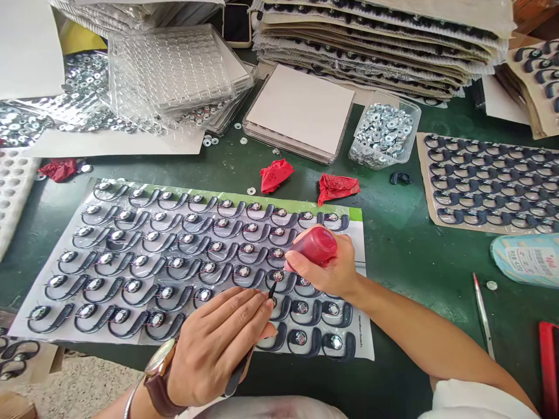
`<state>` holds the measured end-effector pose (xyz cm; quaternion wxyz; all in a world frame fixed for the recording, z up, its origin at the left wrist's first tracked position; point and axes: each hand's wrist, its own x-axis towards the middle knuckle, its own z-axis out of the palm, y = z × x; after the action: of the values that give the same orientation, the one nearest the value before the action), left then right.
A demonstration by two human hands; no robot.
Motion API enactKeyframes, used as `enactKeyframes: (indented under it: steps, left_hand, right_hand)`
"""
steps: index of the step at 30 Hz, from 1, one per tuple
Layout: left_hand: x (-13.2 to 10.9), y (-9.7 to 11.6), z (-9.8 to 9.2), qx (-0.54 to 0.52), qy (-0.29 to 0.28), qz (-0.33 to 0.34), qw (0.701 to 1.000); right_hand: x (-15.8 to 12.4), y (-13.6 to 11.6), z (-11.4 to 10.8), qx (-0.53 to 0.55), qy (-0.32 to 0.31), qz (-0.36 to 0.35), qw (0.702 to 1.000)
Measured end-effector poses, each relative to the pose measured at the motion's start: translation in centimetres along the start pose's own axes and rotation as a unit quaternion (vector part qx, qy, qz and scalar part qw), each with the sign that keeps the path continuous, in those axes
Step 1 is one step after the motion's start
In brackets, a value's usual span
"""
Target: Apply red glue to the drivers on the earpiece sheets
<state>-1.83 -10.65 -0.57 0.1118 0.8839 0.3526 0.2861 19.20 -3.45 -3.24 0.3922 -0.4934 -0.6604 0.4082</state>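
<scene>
Left hand pinches slim tweezers midway; right hand clasps a light, rigid red bottle over small, likely delicate earhook speakers.

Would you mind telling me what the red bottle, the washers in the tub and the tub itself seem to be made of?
Red bottle in the right hand: probably soft plastic, slightly translucent, dull sheen.
Washers: metal, judging by bright silvery glints.
Tub: clear thin plastic; contents show through its walls.

white sheet edge reads "Hamilton Beach", print on blue packet illegible
</scene>
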Motion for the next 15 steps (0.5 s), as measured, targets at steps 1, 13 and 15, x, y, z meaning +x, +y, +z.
enactKeyframes:
  steps: [1, 13, 15]
  left_hand:
    - [-0.03, 0.00, 0.00, 0.000, 0.000, 0.000, 1.000]
    - [-0.14, -0.22, 0.02, -0.020, 0.000, -0.006, 1.000]
    - [-0.05, -0.31, -0.08, -0.028, 0.007, -0.014, 0.999]
  right_hand:
    - [0.01, 0.03, 0.04, 0.000, 0.000, -0.002, 1.000]
    - [0.17, -0.15, 0.13, -0.005, -0.008, 0.011, 1.000]
    - [0.19, -0.30, -0.04, -0.014, -0.016, 0.002, 1.000]
